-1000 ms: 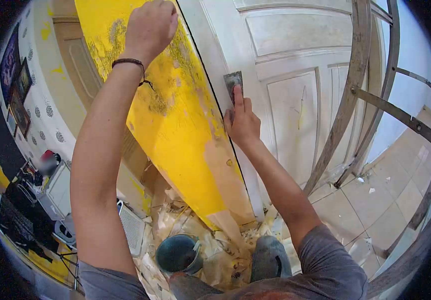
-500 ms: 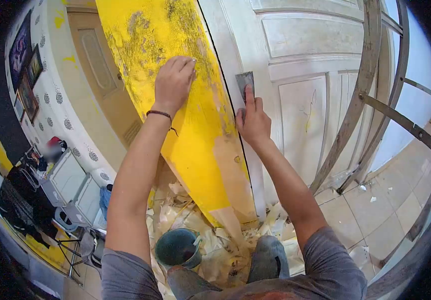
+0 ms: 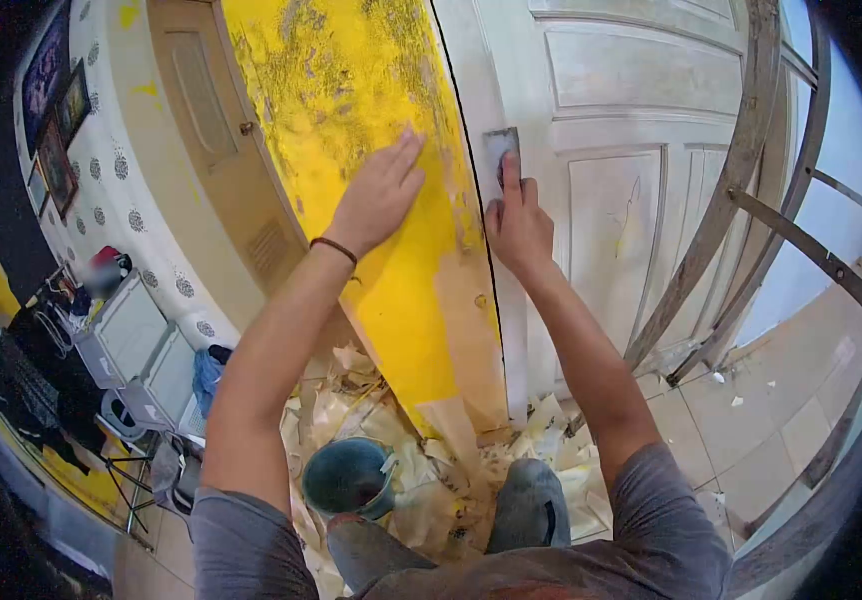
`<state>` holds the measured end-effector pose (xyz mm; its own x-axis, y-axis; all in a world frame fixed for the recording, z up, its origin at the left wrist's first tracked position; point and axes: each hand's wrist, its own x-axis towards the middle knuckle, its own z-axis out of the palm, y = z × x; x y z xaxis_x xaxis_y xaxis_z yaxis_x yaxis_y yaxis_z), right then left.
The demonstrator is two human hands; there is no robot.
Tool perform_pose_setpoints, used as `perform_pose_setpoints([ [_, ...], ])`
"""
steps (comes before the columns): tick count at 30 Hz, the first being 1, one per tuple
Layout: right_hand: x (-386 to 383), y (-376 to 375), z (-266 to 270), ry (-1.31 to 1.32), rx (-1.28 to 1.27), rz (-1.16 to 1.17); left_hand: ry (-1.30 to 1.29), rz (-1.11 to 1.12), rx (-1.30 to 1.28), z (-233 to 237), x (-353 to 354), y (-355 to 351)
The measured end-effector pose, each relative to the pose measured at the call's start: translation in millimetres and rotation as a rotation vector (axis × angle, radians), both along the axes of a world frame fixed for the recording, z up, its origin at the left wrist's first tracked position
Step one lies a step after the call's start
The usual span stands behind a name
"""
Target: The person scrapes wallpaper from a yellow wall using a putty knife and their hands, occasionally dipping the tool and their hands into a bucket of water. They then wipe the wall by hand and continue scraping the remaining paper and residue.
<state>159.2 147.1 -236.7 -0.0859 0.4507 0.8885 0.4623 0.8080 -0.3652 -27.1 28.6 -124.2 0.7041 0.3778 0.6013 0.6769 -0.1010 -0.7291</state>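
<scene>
My right hand (image 3: pixel 523 228) grips a scraper (image 3: pixel 499 143), its flat grey blade pointing up and the index finger stretched along it. The scraper is in front of the white door frame, just right of the yellow wall strip (image 3: pixel 391 320). Against that yellow surface, my left hand (image 3: pixel 379 197) has its fingers stretched out, with nothing visible in it. Dark, rough patches cover the upper part of the strip, and its lower right edge shows a bare beige patch (image 3: pixel 468 330).
A dark green bucket (image 3: pixel 313 480) stands by my knees amid peeled scraps (image 3: pixel 416 495). To the right, a wooden ladder (image 3: pixel 696 245) leans before a white panelled door (image 3: pixel 611 230). Plastic drawers (image 3: pixel 131 335) and a brown door (image 3: pixel 213 120) are on the left.
My left hand has come down slightly and its fingers have straightened from a curled pose. My right hand still holds the scraper beside the strip. The view has shifted a little.
</scene>
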Motion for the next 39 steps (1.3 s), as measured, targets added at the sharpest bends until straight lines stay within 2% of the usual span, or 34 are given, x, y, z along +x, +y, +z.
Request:
perform_pose_setpoints([
  [2, 8.3, -12.2, 9.9, -0.042, -0.002, -0.002, -0.019, 0.025, -0.06, -24.6, -4.6, -4.7],
  [4, 17.8, -25.3, 22.2, -0.271, 0.047, 0.01, -0.042, 0.045, -0.109, -45.7, -6.9, -8.7],
  [6, 11.1, -34.8, 25.1, -0.284, 0.126, 0.043, -0.037, 0.07, -0.241, -66.8, -5.7, -15.8],
  [10, -10.3, -61.0, 48.8, -0.37, 0.037, 0.008, -0.028, 0.193, -0.207, -92.6, -4.3, -26.0],
  [13, -23.4, -66.9, 61.0, -0.304, 0.023, -0.083, 0.011, 0.259, -0.144, -92.4, -7.4, -29.1],
  [15, -27.1, -66.3, 42.4, -0.26, 0.017, -0.048, 0.003, 0.269, -0.139, -86.6, -10.2, -31.8],
  [17, -30.1, -68.8, 37.3, -0.216, 0.012, -0.012, -0.128, 0.174, -0.101, -78.4, -14.7, -28.6],
  [19, -35.3, -64.5, 41.5, -0.242, -0.023, -0.033, -0.145, 0.167, -0.096, -68.4, -18.0, -25.3],
  [22, -38.8, -66.3, 77.9, -0.226, 0.079, -0.084, -0.13, 0.136, -0.045, -60.1, -17.3, -21.8],
  [25, -29.9, -71.3, 69.7, -0.237, 0.08, -0.046, -0.145, -0.007, -0.201, -72.8, -13.7, -26.5],
  [26, -24.1, -74.4, 62.6, -0.263, 0.065, -0.018, -0.155, -0.008, -0.203, -85.3, -12.6, -30.7],
  [27, -16.3, -79.7, 52.5, -0.384, 0.001, -0.024, -0.138, -0.003, -0.341, -99.7, -11.0, -37.4],
  [28, -11.7, -84.4, 38.5, -0.392, 0.009, -0.024, -0.12, 0.002, -0.475, -113.7, -9.6, -44.2],
  [30, -12.3, -83.8, 6.3, -0.437, -0.047, 0.01, -0.166, 0.001, -0.556, -142.4, -0.1, -58.9],
  [32, -26.9, -80.8, 4.5, -0.427, -0.019, -0.013, -0.355, -0.088, -0.582, -178.0, 9.3, -65.8],
  [34, -42.1, -83.1, 23.6, -0.364, 0.063, -0.046, -0.566, 0.037, -0.739, -214.7, 27.8, -80.7],
  [36, -46.9, -85.6, 25.1, -0.351, 0.075, -0.04, -0.748, -0.072, -0.994, -250.2, 37.9, -106.8],
  [38, -50.2, -92.1, 13.1, -0.331, 0.067, -0.042, -0.899, -0.002, -1.129, -308.3, 43.2, -130.9],
  [39, -49.8, -96.6, -4.3, -0.331, 0.038, -0.033, -1.011, 0.117, -1.263, -331.0, 48.7, -149.8],
])
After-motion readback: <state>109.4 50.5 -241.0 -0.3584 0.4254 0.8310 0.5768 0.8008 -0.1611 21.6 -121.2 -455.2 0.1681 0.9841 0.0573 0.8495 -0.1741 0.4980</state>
